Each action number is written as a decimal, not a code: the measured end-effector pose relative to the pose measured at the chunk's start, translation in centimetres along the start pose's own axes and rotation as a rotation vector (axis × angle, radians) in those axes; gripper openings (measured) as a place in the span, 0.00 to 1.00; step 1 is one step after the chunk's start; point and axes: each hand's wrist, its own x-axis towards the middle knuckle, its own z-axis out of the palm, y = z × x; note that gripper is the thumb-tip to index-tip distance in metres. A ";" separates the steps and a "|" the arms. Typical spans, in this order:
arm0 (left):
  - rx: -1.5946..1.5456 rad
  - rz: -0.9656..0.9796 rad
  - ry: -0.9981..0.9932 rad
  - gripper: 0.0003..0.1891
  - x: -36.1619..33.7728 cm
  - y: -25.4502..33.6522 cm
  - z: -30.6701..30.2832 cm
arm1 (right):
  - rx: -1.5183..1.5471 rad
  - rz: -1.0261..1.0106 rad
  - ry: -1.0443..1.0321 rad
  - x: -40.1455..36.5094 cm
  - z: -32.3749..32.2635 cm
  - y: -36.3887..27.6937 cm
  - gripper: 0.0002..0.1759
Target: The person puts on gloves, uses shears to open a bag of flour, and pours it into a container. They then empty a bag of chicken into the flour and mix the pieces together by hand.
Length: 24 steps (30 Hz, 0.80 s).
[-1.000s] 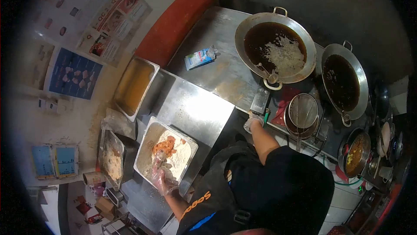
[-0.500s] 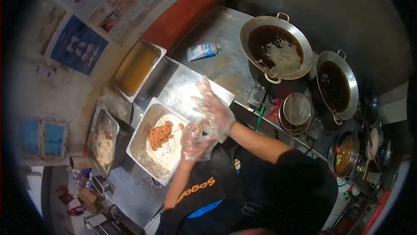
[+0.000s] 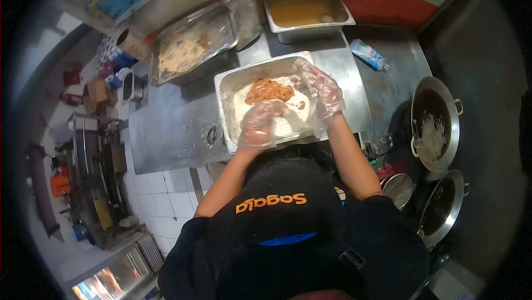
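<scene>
A metal pan point(image 3: 225, 98) of white flour point(image 3: 284, 128) stands in front of me, with a heap of orange-red marinated meat pieces point(image 3: 269, 90) on the flour. My left hand point(image 3: 261, 122), in a clear plastic glove, is low over the near side of the flour, just below the meat. Its fingers look loosely stretched and hold nothing I can see. My right hand point(image 3: 324, 90), gloved too, is at the pan's right rim. Its fingers reach over the rim toward the far corner, apart, near a small piece of meat. Flour coats both gloves.
Behind the pan stand a tray of floury crumbs point(image 3: 180, 53) and a deep pan of yellowish liquid point(image 3: 305, 14). A blue-white packet point(image 3: 367, 54) lies on the right counter. Two large woks of dark oil point(image 3: 435, 125) point(image 3: 440, 206) and a strainer point(image 3: 398, 189) are farther right.
My view has turned left toward the flour pan. Both hands, previously raised close together beside the pan, are now apart, the left over the flour and the right at the right rim.
</scene>
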 end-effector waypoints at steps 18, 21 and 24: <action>0.663 -0.473 -0.032 0.16 4.9 -4.2 -7.0 | -1.339 0.129 -0.105 4.0 -1.0 8.5 0.22; 0.676 -0.439 0.022 0.15 3.9 -2.0 -7.0 | -1.250 0.124 -0.128 2.2 2.0 4.3 0.22; 0.714 -0.427 0.002 0.15 3.8 -2.1 -7.8 | -1.270 0.136 -0.154 1.0 4.1 1.9 0.23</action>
